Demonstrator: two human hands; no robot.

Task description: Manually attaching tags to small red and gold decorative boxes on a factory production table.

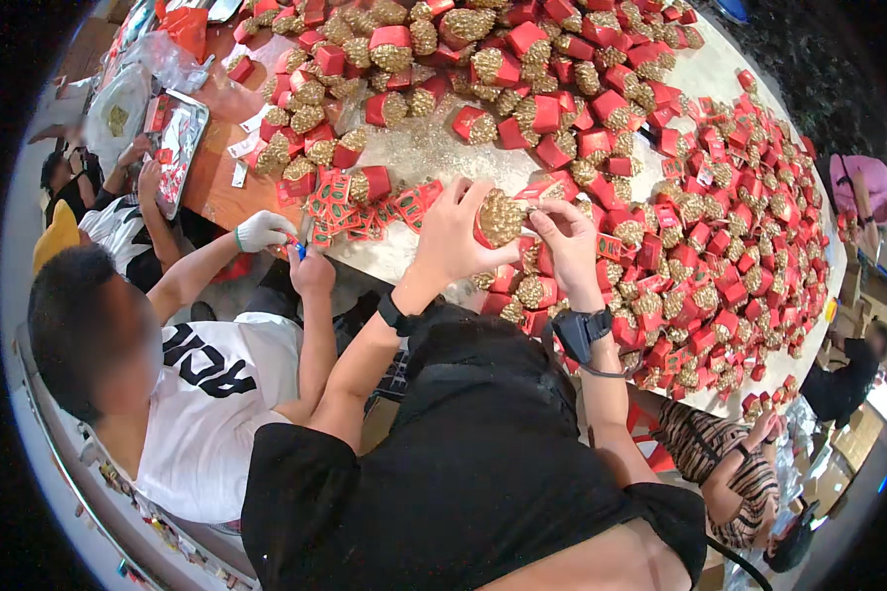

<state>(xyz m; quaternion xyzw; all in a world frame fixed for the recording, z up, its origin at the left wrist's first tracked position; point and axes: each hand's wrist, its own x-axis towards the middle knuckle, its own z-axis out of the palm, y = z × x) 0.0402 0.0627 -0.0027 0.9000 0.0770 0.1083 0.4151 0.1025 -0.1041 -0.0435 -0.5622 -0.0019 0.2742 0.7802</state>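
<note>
Gold filling bulges from the small red box (501, 219) that both hands hold up just above the table (434, 158). Left hand (450, 233) wraps its fingers round the box from the left; right hand (569, 241) pinches its upper right edge (a red flap, it seems). Heaps of like boxes (719, 227) cover the tabletop. Beside, a person's gloved hand (262, 230) rests near flat red cards (365, 212).
</note>
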